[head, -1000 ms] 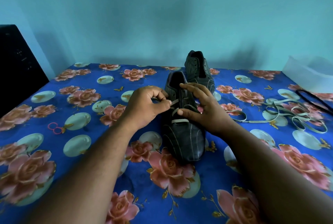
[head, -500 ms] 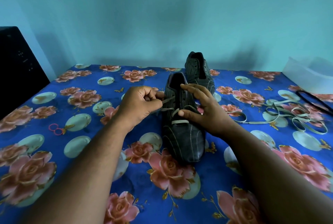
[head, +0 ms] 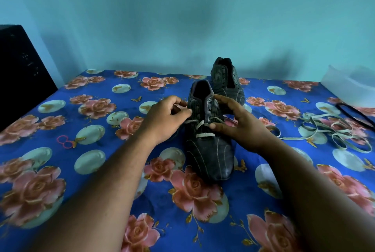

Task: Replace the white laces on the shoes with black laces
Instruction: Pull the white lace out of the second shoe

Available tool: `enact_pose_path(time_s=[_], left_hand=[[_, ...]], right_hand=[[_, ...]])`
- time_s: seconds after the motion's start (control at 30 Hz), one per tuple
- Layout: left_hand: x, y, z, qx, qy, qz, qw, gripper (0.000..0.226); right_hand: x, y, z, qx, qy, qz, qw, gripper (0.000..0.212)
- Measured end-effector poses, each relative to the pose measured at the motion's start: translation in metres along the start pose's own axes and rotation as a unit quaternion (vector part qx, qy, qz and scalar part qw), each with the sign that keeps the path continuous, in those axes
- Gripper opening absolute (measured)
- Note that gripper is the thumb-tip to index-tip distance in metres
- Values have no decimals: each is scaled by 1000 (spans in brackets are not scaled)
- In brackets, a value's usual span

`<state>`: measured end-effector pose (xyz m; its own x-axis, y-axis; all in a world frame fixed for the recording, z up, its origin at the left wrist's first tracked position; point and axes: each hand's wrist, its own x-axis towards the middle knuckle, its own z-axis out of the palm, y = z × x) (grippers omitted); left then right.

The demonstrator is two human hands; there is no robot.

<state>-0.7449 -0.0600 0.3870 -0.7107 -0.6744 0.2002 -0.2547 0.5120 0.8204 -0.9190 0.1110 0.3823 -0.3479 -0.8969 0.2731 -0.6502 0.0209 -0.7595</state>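
Observation:
A dark striped shoe (head: 209,150) lies on the floral cloth, toe toward me, with a white lace (head: 204,135) threaded through its lowest eyelets. My left hand (head: 162,121) sits at the shoe's left side and pinches one end of that lace. My right hand (head: 241,123) holds the shoe's right side, thumb by the lace and forefinger on the collar. The second dark shoe (head: 227,81) stands behind with no lace in it. A loose white lace (head: 332,132) lies in coils at the right. A black lace (head: 353,113) lies beyond it.
The blue floral cloth (head: 101,170) covers the whole surface. A black box (head: 18,73) stands at the far left. A clear plastic container (head: 349,85) sits at the far right by the wall. Small pink rings (head: 65,142) lie on the left.
My left hand drew the lace end out to the left, then shifted back against the shoe's side. My right hand stayed on the shoe. The view dropped slightly.

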Motion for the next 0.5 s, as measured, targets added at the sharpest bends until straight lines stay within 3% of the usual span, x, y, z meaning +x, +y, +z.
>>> enact_pose_path(time_s=[0.27, 0.4, 0.5], left_hand=[[1, -1, 0, -38, 11, -14, 999, 33], [-1, 2, 2, -72, -45, -10, 996, 31], [-2, 1, 4, -65, -83, 11, 994, 43]], right_hand=[[4, -2, 10, -40, 43, 8, 998, 60], [4, -6, 8, -124, 93, -40, 987, 45], [2, -12, 9, -175, 133, -73, 973, 39]])
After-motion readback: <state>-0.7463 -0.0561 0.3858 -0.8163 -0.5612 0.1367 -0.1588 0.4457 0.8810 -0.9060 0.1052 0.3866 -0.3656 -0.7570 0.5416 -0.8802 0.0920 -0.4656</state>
